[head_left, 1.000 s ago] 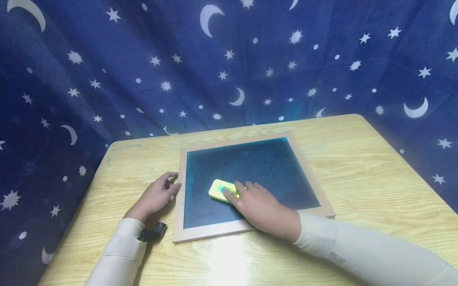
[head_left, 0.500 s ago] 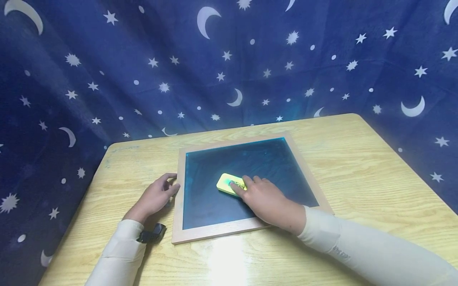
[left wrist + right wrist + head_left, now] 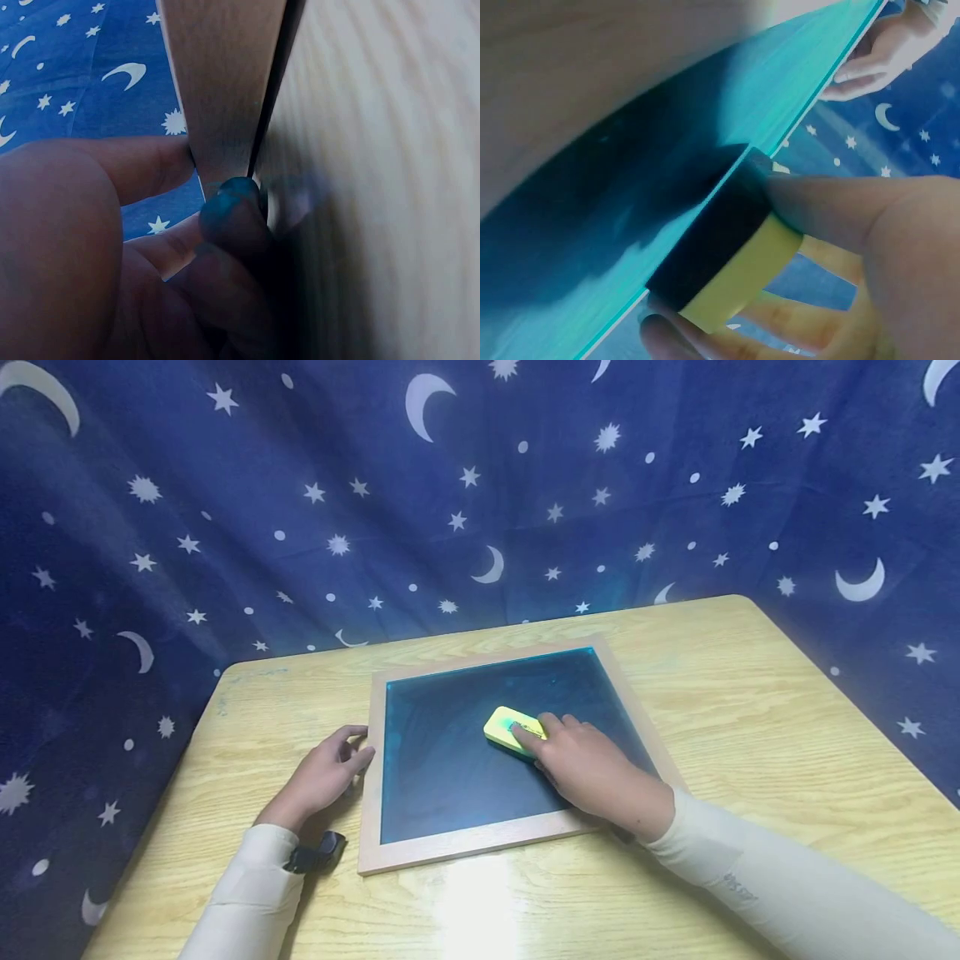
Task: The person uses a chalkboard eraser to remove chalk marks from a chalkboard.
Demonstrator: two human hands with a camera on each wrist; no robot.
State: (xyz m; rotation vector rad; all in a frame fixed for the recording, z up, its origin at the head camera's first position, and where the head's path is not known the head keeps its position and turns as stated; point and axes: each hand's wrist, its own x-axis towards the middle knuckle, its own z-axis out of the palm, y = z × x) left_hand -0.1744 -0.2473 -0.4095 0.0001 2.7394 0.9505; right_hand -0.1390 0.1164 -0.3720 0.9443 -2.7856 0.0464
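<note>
A chalkboard (image 3: 480, 842) with a pale wooden frame lies on the wooden table. My right hand (image 3: 588, 768) grips a yellow board eraser (image 3: 502, 722) over the middle of the dark surface, the index finger on its printed top. The right wrist view shows the eraser's dark felt (image 3: 716, 232) against the board, with thumb and fingers around its yellow body. At the frame's left side, my left hand (image 3: 318, 777) holds the edge with curled fingers. The left wrist view shows one fingertip (image 3: 240, 195) at the frame's lower edge, close to the table.
Beyond the pale wooden table (image 3: 720, 693) hangs a blue curtain (image 3: 375, 485) printed with white moons and stars. A black strap device (image 3: 318, 853) is on the left wrist. Faint blue smudges (image 3: 251, 677) mark the table's far left corner.
My right hand has slid the eraser across the board, to the right and away from me. The left hand has stayed at the frame's left edge.
</note>
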